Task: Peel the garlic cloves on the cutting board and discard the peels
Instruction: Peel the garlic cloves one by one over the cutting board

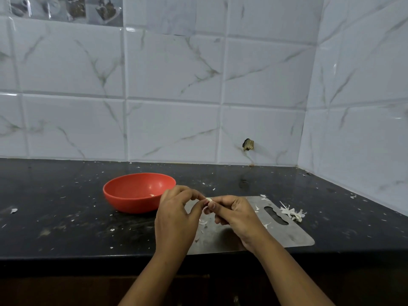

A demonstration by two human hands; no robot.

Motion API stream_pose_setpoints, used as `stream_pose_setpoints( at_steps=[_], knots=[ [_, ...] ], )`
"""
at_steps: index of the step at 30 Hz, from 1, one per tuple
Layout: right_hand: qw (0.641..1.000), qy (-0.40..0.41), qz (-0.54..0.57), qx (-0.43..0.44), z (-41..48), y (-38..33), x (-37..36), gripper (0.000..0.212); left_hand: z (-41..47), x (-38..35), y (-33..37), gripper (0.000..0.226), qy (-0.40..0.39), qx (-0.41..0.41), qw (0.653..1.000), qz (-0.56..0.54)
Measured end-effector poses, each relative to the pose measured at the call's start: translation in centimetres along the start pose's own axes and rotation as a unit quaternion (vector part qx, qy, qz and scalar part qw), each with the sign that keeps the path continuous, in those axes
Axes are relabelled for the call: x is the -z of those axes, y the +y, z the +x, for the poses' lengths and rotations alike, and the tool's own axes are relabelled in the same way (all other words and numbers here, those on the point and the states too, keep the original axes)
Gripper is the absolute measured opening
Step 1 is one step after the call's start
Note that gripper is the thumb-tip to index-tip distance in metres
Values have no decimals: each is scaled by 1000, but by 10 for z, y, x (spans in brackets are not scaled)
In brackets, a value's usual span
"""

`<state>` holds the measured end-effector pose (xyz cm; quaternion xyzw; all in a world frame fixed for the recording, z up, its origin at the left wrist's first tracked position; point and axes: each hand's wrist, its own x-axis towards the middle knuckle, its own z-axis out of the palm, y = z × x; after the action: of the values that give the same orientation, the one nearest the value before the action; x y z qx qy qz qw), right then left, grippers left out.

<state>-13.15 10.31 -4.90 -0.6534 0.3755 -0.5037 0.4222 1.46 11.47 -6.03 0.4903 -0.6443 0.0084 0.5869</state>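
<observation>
A small white garlic clove (209, 200) is pinched between the fingertips of my left hand (176, 215) and my right hand (234, 214), held a little above the steel cutting board (284, 235). Most of the clove is hidden by my fingers. A pile of white peels (291, 212) lies at the board's right edge, by its handle slot. A few peel scraps (202, 222) lie on the board under my hands.
A red bowl (123, 195) stands on the black counter just left of the board, with a small white piece inside. Peel flecks are scattered over the counter. Tiled walls close off the back and right.
</observation>
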Motion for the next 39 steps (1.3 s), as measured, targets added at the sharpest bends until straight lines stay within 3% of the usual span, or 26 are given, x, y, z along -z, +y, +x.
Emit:
stream_pose_setpoints(
  at_steps=[15,25,34,39],
  knots=[
    [999,-26,-40,-24,1,3,2,16,8,-1,-19,12,-110,-90,989,30],
    [999,27,34,-27,2,-1,1,12,4,-6,-13,4,-110,-141,983,47],
    [999,5,22,-30,1,-2,1,8,7,1,-13,27,-71,-81,993,-51],
    [999,-24,29,-24,1,-1,1,16,9,0,-13,23,-40,-53,994,-83]
  ],
)
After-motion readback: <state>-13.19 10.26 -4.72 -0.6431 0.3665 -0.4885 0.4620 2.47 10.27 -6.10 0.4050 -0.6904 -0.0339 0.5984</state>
